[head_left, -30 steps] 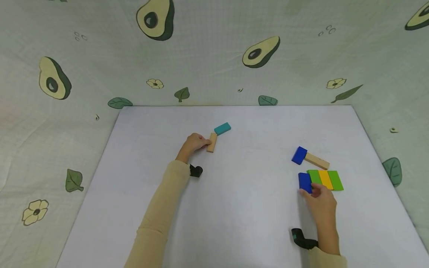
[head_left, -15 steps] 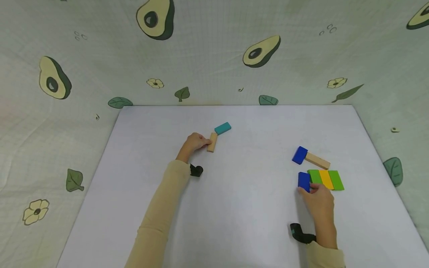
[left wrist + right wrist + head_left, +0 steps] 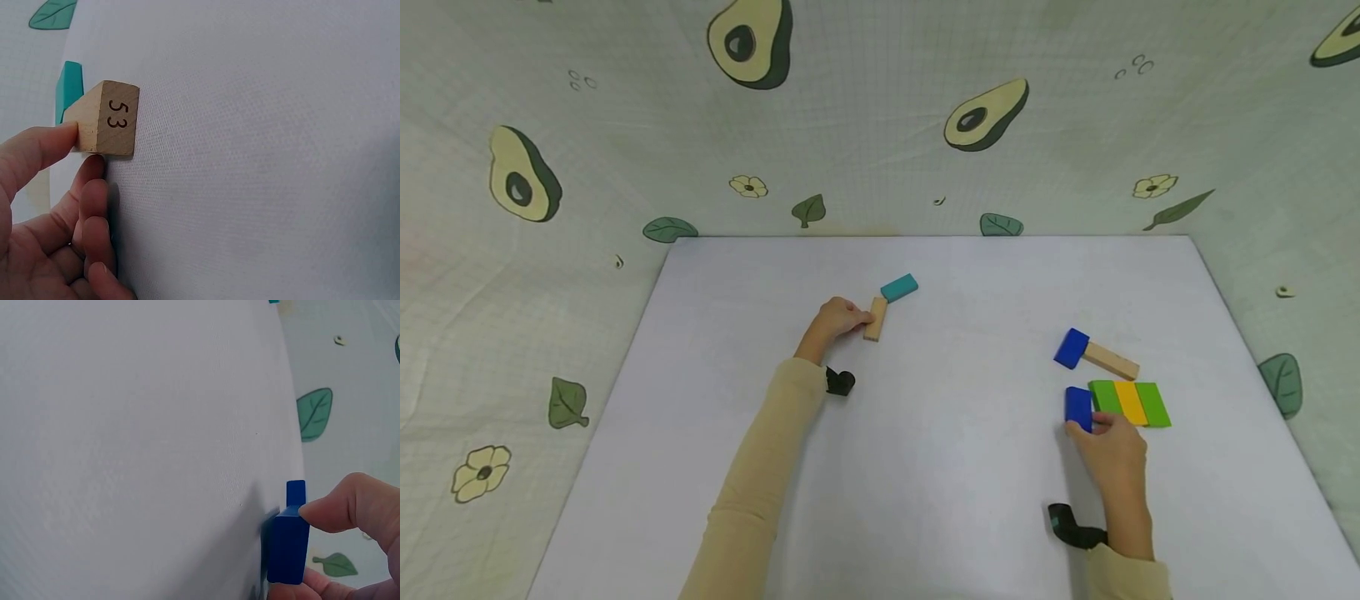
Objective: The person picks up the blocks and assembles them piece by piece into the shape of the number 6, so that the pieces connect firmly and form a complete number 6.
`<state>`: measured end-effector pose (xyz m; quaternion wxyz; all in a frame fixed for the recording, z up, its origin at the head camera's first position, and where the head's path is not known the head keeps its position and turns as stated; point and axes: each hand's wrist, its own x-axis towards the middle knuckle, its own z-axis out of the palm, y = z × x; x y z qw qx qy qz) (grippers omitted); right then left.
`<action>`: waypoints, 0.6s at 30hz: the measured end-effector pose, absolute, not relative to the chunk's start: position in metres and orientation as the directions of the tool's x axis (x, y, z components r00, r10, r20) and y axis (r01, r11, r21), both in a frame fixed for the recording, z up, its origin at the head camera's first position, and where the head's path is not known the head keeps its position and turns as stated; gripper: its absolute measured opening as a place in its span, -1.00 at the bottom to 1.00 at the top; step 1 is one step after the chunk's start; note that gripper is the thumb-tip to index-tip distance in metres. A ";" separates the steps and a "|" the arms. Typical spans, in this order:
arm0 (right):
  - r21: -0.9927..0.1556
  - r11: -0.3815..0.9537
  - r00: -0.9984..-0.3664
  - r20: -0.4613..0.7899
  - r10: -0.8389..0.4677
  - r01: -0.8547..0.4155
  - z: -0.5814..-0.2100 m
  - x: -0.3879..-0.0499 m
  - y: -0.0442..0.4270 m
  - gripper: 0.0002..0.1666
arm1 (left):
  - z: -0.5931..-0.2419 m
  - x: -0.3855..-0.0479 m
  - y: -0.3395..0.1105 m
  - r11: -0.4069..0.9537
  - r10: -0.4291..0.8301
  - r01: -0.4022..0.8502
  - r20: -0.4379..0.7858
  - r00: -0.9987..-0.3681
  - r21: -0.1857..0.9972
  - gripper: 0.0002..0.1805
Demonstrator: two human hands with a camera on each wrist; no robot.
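In the head view my left hand (image 3: 838,319) pinches a plain wooden block (image 3: 876,319) between thumb and fingers. Its end (image 3: 119,119), stamped 53, faces the left wrist camera. A teal block (image 3: 899,287) lies at the far end of the wooden one. On the right, thumb and fingertips of my right hand (image 3: 1114,454) grip a blue block (image 3: 1078,408) by its two sides. Just right of it lies a flat row of a green block (image 3: 1107,402), a yellow block (image 3: 1131,403) and another green block (image 3: 1153,404). The right wrist view shows the gripped blue block (image 3: 289,549) close up.
Behind the row, a second blue block (image 3: 1072,347) touches the end of a slanting wooden block (image 3: 1111,361). White table (image 3: 955,467) surrounds the blocks. A cloth printed with avocados (image 3: 880,125) hangs beyond its far edge and down both sides.
My right hand has slid the blue block slightly left, so a narrow gap now parts it from the green block. The left hand and its wooden block look still.
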<state>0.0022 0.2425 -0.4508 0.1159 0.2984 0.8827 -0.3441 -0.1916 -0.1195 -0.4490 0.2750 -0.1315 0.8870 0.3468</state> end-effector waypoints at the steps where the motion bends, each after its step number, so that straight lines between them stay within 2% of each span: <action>1: -0.542 0.585 -0.798 -0.406 0.446 0.603 -0.451 0.002 0.242 -0.31 | -0.449 -0.191 -0.119 0.724 -0.042 -0.426 -0.581 -0.813 0.543 -0.63; 7: -0.554 0.592 -0.811 -0.410 0.418 0.586 -0.454 -0.002 0.233 -0.33 | -0.449 -0.192 -0.119 0.714 -0.048 -0.437 -0.585 -0.810 0.546 -0.64; 18: -0.607 0.627 -0.869 -0.405 0.285 0.489 -0.449 -0.015 0.204 -0.37 | -0.445 -0.191 -0.118 0.712 -0.052 -0.442 -0.587 -0.808 0.545 -0.64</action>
